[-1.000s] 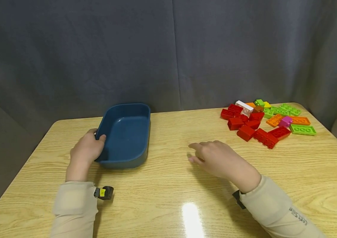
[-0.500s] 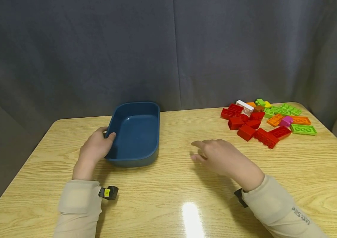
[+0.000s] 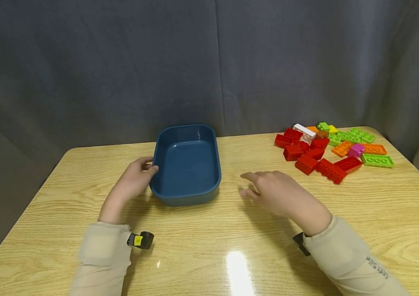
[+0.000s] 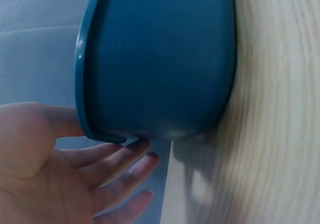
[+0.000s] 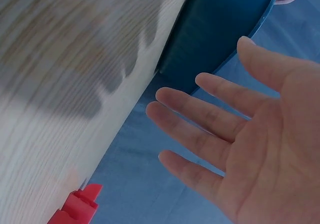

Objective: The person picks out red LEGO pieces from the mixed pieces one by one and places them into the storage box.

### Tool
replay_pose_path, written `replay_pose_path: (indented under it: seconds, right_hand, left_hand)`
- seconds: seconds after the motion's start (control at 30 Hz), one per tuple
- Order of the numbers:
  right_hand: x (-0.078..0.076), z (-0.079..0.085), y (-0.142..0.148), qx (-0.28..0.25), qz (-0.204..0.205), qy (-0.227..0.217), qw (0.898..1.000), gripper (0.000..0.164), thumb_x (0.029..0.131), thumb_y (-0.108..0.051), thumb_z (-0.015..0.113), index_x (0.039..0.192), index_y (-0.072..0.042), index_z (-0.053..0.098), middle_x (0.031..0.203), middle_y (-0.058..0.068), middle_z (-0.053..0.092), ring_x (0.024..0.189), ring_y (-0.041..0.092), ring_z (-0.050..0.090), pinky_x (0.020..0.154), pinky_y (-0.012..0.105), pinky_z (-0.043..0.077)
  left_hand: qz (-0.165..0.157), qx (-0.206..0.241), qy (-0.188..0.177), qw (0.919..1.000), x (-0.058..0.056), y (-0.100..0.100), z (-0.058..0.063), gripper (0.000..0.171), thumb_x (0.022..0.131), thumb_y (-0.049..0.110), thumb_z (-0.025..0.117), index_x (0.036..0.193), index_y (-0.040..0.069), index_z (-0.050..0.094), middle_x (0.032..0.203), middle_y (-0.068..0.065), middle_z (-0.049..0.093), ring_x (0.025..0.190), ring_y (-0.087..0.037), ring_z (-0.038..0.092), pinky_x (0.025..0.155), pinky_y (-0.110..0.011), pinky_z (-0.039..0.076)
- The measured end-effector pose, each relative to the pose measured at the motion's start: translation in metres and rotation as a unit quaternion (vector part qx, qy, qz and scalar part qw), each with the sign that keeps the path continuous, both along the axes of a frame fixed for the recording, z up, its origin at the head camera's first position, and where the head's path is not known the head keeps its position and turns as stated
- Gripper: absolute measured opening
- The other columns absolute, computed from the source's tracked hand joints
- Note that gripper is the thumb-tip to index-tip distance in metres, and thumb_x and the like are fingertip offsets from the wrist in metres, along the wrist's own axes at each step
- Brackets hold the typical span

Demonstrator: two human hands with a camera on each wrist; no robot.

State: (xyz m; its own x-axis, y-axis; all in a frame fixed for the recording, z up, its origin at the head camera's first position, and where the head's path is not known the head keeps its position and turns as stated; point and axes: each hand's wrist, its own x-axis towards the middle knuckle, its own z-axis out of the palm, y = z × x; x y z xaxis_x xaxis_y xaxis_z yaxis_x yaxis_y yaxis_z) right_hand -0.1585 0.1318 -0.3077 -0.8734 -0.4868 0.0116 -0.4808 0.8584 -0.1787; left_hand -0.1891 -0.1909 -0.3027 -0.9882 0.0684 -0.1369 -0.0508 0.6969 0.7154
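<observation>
A deep blue plastic tub [image 3: 187,168] with rounded corners stands at the middle back of the table, its inside bare. My left hand [image 3: 133,181] is at its left side, thumb over the rim and fingers along the outer wall. In the left wrist view, the left hand [image 4: 75,169] pinches the rim of the tub [image 4: 160,58] between thumb and fingers. To the tub's right, my right hand [image 3: 277,193] hovers over the table, holding nothing. Its fingers are spread and loosely bent in the right wrist view, where the tub [image 5: 215,28] shows beyond the right hand [image 5: 235,129].
At the back right of the wooden table [image 3: 187,246] lie several red bricks [image 3: 306,164], a white brick [image 3: 304,132], green pieces [image 3: 377,160], orange plates [image 3: 373,149] and a magenta brick [image 3: 355,150]. A dark grey curtain [image 3: 120,74] hangs behind the table.
The tub has moved right along the table with my left hand on its rim, from the left toward the middle. The right hand has shifted only slightly; the bricks stay put.
</observation>
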Motion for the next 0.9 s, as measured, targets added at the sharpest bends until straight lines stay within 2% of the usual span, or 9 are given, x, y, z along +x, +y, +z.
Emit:
replay_pose_path:
  seconds: [0.2,0.37,0.6,0.8,0.9]
  right_hand:
    - [-0.002,0.003,0.006,-0.003,-0.016,-0.016,1.000,0.053,0.091,-0.038,0.055,0.134,-0.008,0.052,0.125,0.016,0.066,0.104,0.032,0.063,0.094,0.053,0.050]
    - [-0.005,0.009,0.012,-0.007,-0.031,-0.025,0.999,0.054,0.090,-0.039,0.055,0.135,-0.009,0.051,0.127,0.017,0.064,0.107,0.032,0.062,0.095,0.053,0.049]
    - [-0.008,0.019,0.023,0.001,-0.052,-0.021,0.998,0.056,0.090,-0.040,0.055,0.136,-0.009,0.049,0.131,0.019,0.061,0.110,0.036,0.059,0.094,0.056,0.049]
    - [-0.012,0.027,0.035,0.006,-0.077,-0.034,0.996,0.057,0.091,-0.041,0.053,0.138,-0.009,0.047,0.132,0.022,0.059,0.113,0.038,0.057,0.094,0.058,0.047]
    - [-0.012,0.030,0.041,0.020,-0.095,-0.038,0.995,0.060,0.090,-0.044,0.052,0.138,-0.009,0.046,0.132,0.023,0.058,0.111,0.039,0.057,0.089,0.058,0.050]
  left_hand:
    - [-0.025,0.030,0.015,0.9991,-0.002,0.009,-0.005,0.053,0.099,0.020,0.036,0.144,-0.007,0.026,0.146,-0.032,0.034,0.127,-0.045,0.041,0.105,-0.058,0.040]
    - [-0.027,0.056,0.019,0.9979,-0.004,0.014,-0.010,0.054,0.099,0.021,0.037,0.145,-0.006,0.025,0.148,-0.030,0.032,0.129,-0.045,0.038,0.106,-0.058,0.038]
    - [-0.030,0.103,0.023,0.9939,-0.010,0.025,-0.021,0.055,0.098,0.024,0.040,0.145,-0.002,0.027,0.149,-0.026,0.034,0.128,-0.041,0.041,0.094,-0.054,0.045]
    - [-0.025,0.166,0.008,0.9857,-0.011,0.038,-0.028,0.059,0.095,0.019,0.045,0.146,-0.001,0.024,0.148,-0.026,0.035,0.128,-0.039,0.043,0.102,-0.057,0.042]
    - [-0.015,0.207,-0.014,0.9782,-0.012,0.044,-0.030,0.060,0.093,0.015,0.046,0.146,-0.001,0.023,0.148,-0.026,0.034,0.127,-0.038,0.044,0.105,-0.055,0.041]
